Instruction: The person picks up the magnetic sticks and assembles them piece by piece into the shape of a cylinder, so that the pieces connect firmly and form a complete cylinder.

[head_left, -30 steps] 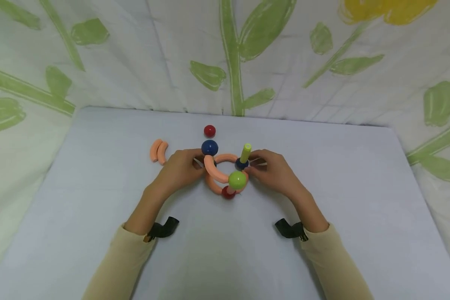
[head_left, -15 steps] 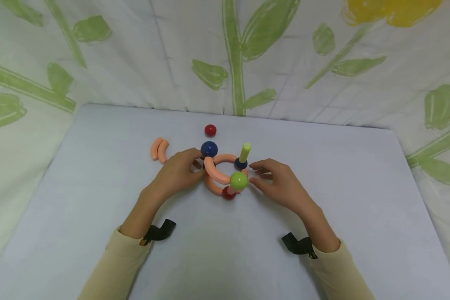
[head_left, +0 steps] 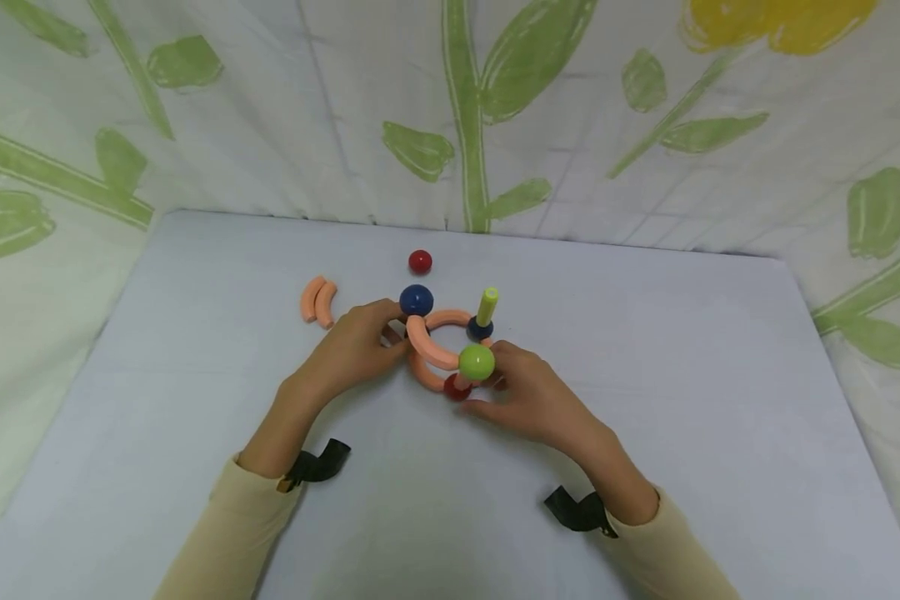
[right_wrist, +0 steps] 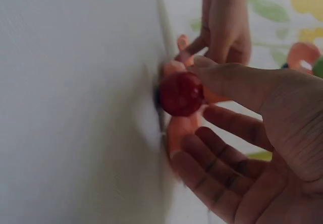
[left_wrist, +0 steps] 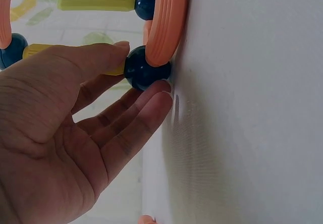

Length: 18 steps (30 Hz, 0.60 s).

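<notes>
A ball-and-stick toy structure stands mid-table, with a ring of curved orange sticks (left_wrist: 169, 22) at its base. A raised curved orange stick (head_left: 431, 346) joins an upper blue ball (head_left: 416, 301) and a green ball (head_left: 477, 362). My left hand (head_left: 356, 342) pinches a lower blue ball (left_wrist: 144, 75) between thumb and fingers, beside a yellow stick (left_wrist: 43, 50). My right hand (head_left: 536, 396) is at the front-right, its fingers loosely bent around the near side of a red ball (right_wrist: 181, 94); firm contact is unclear. A yellow-green stick (head_left: 487, 307) rises from another blue ball (head_left: 480, 327).
One loose red ball (head_left: 420, 262) lies behind the structure. Two curved orange sticks (head_left: 318, 302) rest side by side left of it. A white cloth (head_left: 285, 125) with painted green leaves hangs behind the white table (head_left: 690, 392).
My right hand has left the blue ball under the yellow-green stick, drawn back right, then come forward-left to the front red ball. My left hand stays at its blue ball.
</notes>
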{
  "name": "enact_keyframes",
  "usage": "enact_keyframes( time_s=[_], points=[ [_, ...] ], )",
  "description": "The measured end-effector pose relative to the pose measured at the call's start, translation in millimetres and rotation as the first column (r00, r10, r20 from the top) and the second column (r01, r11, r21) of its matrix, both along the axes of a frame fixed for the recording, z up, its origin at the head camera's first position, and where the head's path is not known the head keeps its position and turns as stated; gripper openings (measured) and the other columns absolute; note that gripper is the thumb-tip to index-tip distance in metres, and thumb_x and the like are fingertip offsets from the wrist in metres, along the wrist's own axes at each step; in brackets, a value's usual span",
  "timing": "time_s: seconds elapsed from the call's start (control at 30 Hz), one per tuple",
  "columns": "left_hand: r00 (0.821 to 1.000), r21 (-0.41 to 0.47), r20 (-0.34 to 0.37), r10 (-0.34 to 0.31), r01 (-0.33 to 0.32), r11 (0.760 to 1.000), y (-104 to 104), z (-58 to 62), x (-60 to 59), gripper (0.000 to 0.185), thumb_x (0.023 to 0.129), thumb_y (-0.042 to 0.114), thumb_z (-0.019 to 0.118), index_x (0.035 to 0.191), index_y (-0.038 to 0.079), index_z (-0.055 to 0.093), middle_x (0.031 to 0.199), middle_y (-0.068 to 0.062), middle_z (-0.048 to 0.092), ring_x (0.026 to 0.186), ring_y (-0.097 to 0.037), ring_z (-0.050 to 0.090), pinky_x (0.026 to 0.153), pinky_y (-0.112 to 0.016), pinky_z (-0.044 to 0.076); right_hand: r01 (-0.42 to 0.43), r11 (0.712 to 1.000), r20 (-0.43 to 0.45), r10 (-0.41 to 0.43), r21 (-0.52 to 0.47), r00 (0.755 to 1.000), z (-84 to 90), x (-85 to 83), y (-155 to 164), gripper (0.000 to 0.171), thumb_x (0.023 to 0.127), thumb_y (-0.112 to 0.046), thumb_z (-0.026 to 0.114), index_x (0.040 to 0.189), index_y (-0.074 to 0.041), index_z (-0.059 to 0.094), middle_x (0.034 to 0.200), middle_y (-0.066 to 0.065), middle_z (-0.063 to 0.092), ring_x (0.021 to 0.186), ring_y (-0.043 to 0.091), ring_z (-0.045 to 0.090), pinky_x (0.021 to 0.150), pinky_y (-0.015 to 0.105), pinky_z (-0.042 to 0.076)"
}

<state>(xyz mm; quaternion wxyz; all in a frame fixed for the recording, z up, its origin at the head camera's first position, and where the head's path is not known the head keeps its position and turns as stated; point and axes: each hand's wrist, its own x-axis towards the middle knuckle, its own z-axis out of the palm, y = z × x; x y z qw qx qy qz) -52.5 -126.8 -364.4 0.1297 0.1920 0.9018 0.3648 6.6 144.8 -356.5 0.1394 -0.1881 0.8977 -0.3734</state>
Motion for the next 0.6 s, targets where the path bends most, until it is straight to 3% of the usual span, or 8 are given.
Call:
enact_keyframes(
  time_s=[0.27, 0.6],
  points=[
    [1.0, 0.004, -0.007, -0.006, 0.006, 1.0, -5.7, -2.9, 2.5, 0.027, 0.097, 0.011, 0.071, 0.124, 0.008, 0.071, 0.12, -0.011, 0.075, 0.1, -0.025, 0.075, 0.09, -0.044, 0.061, 0.05, 0.999, -0.071, -0.05, 0.0, 0.996, -5.6, 0.2, -10.9, 0.016, 0.085, -0.02, 0.091, 0.096, -0.024, 0.079, 0.104, -0.003, 0.074, 0.091, 0.012, 0.071, 0.083, 0.034, 0.061],
    [1.0, 0.02, 0.003, 0.01, -0.01, 1.0, -8.0, -3.0, 7.1, 0.023, 0.094, 0.017, 0.079, 0.115, 0.011, 0.073, 0.116, -0.007, 0.078, 0.096, -0.022, 0.078, 0.087, -0.041, 0.064, 0.012, 0.999, -0.097, -0.016, -0.044, 0.995, -9.0, -2.1, -9.8, 0.013, 0.089, -0.015, 0.086, 0.094, -0.022, 0.076, 0.104, -0.007, 0.075, 0.093, 0.009, 0.07, 0.085, 0.029, 0.062]
  ],
)
